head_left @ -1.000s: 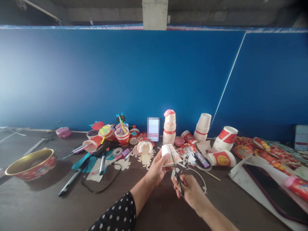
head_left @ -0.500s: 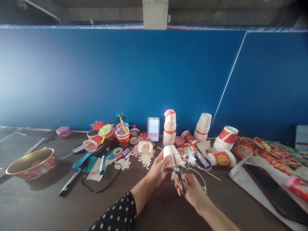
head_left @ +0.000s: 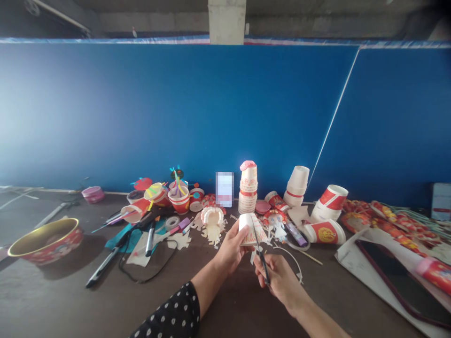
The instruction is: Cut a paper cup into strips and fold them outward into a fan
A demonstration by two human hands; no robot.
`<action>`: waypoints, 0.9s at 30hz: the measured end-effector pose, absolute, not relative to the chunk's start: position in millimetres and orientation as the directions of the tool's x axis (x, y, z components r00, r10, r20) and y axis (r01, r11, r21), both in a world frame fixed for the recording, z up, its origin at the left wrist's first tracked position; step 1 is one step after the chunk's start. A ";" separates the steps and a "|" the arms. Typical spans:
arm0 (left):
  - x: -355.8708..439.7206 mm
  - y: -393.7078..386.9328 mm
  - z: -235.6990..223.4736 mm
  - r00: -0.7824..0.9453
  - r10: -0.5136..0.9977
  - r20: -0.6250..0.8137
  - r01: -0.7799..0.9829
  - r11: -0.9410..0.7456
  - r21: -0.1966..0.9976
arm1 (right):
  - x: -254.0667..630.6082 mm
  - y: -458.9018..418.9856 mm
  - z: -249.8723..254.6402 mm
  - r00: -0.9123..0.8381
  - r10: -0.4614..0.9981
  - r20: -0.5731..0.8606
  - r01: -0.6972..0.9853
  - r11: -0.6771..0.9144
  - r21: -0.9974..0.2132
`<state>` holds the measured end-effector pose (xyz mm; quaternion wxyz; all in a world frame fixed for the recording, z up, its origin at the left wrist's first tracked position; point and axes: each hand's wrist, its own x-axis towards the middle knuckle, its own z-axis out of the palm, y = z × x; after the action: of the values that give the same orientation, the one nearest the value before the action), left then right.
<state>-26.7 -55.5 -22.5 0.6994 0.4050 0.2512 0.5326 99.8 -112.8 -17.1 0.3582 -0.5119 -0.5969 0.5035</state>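
A white paper cup (head_left: pixel 249 221) with reddish-orange markings is tilted in my left hand (head_left: pixel 230 249), whose fingers wrap round its left side. My right hand (head_left: pixel 278 272) grips a pair of scissors (head_left: pixel 262 263) by the dark handles. The scissor blades point up and lie against the cup's marked side; I cannot tell how far apart they are. Just beyond the cup stands a stack of paper cups (head_left: pixel 248 192) with a pink piece on top. A paper doll figure (head_left: pixel 277 227) lies to the right of the cup.
Cut paper pieces (head_left: pixel 213 225) lie left of my hands, with markers (head_left: pixel 150 239) and a gold-rimmed bowl (head_left: pixel 45 239) farther left. At right are red and white cups (head_left: pixel 326 231) and a dark phone (head_left: pixel 401 281) on white paper. A blue partition (head_left: pixel 176 103) rises behind the table.
The cup has turned very slightly in my left hand, and the scissors and right hand have shifted a little left. The rest looks the same.
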 end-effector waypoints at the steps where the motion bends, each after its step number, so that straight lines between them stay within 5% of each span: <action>1: -26.7 -55.5 -22.4 0.304 0.950 0.078 -0.543 0.105 0.833 | 99.8 -112.8 -17.2 -0.220 0.971 -0.091 0.249 -0.034 -0.968; 27: -25.6 -54.8 -24.2 0.277 0.959 0.065 -0.564 0.108 0.819 | 96.8 -115.0 -12.7 -0.197 0.975 -0.103 0.218 -0.059 -0.974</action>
<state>-25.6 -54.8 -24.2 0.6993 0.3868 0.2550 0.5444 96.8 -115.0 -12.7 0.3684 -0.5157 -0.5785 0.5135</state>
